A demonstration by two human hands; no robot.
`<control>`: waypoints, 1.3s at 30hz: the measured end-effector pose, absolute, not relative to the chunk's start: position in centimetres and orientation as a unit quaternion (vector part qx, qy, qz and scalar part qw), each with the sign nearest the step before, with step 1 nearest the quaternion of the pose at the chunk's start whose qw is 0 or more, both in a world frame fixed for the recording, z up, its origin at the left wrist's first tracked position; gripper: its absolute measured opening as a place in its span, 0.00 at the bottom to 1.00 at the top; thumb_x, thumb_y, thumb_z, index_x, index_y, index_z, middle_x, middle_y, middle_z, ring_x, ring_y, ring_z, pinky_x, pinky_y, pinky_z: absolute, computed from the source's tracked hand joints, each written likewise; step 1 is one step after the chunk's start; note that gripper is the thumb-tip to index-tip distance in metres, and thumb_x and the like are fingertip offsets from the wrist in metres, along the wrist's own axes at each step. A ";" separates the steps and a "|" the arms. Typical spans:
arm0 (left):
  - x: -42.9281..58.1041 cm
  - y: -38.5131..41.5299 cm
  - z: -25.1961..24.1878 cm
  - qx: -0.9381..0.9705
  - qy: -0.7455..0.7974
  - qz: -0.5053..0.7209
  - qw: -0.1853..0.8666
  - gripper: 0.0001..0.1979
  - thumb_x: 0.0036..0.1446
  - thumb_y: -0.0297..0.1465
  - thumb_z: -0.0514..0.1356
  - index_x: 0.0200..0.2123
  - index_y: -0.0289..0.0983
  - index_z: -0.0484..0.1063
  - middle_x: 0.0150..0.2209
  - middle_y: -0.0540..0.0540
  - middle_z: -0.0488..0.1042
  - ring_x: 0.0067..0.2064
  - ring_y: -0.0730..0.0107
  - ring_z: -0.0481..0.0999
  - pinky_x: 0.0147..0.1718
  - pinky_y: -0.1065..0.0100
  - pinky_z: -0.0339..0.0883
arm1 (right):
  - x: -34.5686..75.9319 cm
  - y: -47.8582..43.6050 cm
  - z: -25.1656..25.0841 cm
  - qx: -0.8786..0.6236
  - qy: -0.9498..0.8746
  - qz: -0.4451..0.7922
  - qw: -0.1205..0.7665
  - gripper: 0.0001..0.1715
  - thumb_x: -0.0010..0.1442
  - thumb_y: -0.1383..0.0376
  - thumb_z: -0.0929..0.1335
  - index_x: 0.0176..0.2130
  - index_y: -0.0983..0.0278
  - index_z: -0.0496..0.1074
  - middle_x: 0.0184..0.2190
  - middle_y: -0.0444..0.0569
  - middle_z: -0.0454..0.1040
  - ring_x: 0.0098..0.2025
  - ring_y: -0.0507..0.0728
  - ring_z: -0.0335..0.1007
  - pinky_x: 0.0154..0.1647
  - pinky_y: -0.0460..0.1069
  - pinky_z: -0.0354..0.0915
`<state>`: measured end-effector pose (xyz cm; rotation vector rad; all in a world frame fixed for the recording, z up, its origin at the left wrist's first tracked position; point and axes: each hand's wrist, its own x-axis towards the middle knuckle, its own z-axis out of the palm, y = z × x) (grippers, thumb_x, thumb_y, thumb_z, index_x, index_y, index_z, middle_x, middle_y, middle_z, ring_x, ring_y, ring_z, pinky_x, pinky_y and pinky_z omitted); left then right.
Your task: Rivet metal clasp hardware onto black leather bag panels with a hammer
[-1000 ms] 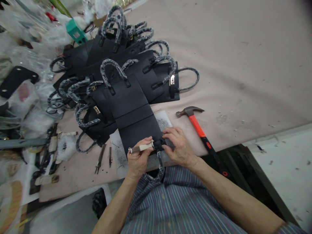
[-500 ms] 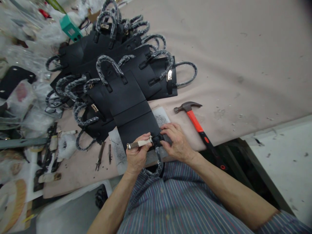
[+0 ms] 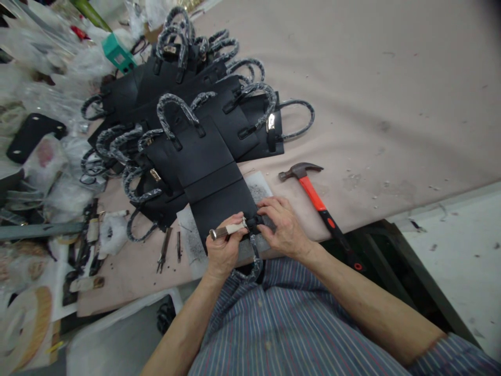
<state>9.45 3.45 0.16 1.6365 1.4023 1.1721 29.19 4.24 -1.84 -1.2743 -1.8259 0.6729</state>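
Observation:
My left hand (image 3: 224,255) is closed round a punch-like tool (image 3: 229,230) with a metal end and a pale wrapped shaft. The tool's far end lies by a small black strap (image 3: 253,223) at the near edge of a black leather panel (image 3: 219,193). Fingers and thumb of my right hand (image 3: 285,230) pinch that strap from the right. A plastic-wrapped handle (image 3: 256,258) hangs from this edge towards my body. Beneath the panel lies a white, speckled board (image 3: 260,187).
A claw hammer (image 3: 313,193) with a red and black handle lies to the right, over the table edge. Black bag panels (image 3: 129,89) with wrapped handles are piled beyond. Pliers (image 3: 163,250) and a thin metal rod (image 3: 179,247) lie left. Plastic bags (image 3: 58,193) crowd the far left.
The punch-like tool's metal end has tilted slightly, and my left hand has shifted a little to the right. My right hand keeps its pinch. The view has moved slightly.

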 end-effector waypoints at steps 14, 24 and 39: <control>10.6 3.2 -0.3 0.694 0.520 0.441 0.231 0.04 0.61 0.27 0.65 0.40 0.37 0.78 0.45 0.43 0.83 0.49 0.60 0.83 0.54 0.54 0.78 | 29.2 4.3 -1.7 -0.502 -0.720 0.263 0.401 0.16 0.55 0.71 0.69 0.45 0.62 0.70 0.52 0.55 0.72 0.57 0.67 0.63 0.58 0.64 0.64; 10.7 2.7 -0.3 0.697 0.530 0.436 0.207 0.04 0.62 0.27 0.65 0.41 0.36 0.78 0.45 0.43 0.83 0.48 0.62 0.83 0.52 0.56 0.79 | 29.3 4.2 -1.8 -0.502 -0.714 0.276 0.402 0.17 0.55 0.71 0.69 0.46 0.61 0.70 0.53 0.55 0.72 0.58 0.67 0.63 0.58 0.65 0.63; 10.6 3.0 -0.5 0.697 0.531 0.428 0.221 0.04 0.62 0.27 0.65 0.41 0.37 0.78 0.45 0.43 0.83 0.49 0.61 0.83 0.53 0.55 0.78 | 29.3 4.3 -1.6 -0.505 -0.712 0.277 0.401 0.17 0.55 0.71 0.69 0.45 0.61 0.69 0.52 0.55 0.72 0.58 0.67 0.62 0.59 0.65 0.64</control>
